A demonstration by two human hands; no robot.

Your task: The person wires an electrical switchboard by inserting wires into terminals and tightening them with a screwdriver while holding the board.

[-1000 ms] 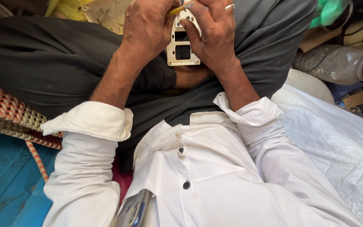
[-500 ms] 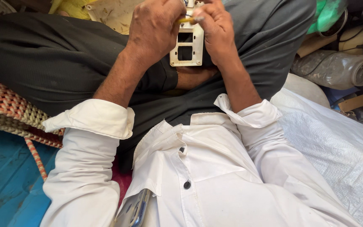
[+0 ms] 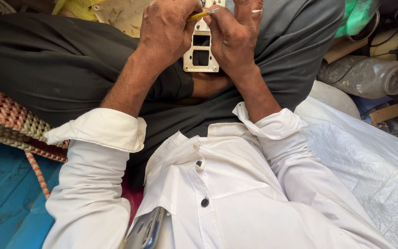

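Seen from above, over dark-trousered knees: left hand curled tight, fingers pressed together around a thin yellow-handled tool whose metal tip slants up and to the right. Right hand, ringed on one finger, clamped on the right edge of a white rectangular plate with square cut-outs, thumb laid over its upper face. Plate held upright between the two hands, its top end hidden behind the knuckles and partly out of view; tool tip crossing just above the upper cut-out, whether touching the plate or not, impossible to tell. Below the grip, bare forearms running down into rolled white cuffs and a white buttoned shirt. Lower still, at the bottom edge, a phone poking from the shirt pocket. Left of the grip and well apart, a woven red-and-cream mat on a blue painted surface. Right of the grip, a clear plastic jar lying on its side, with a white woven sack spread below it.
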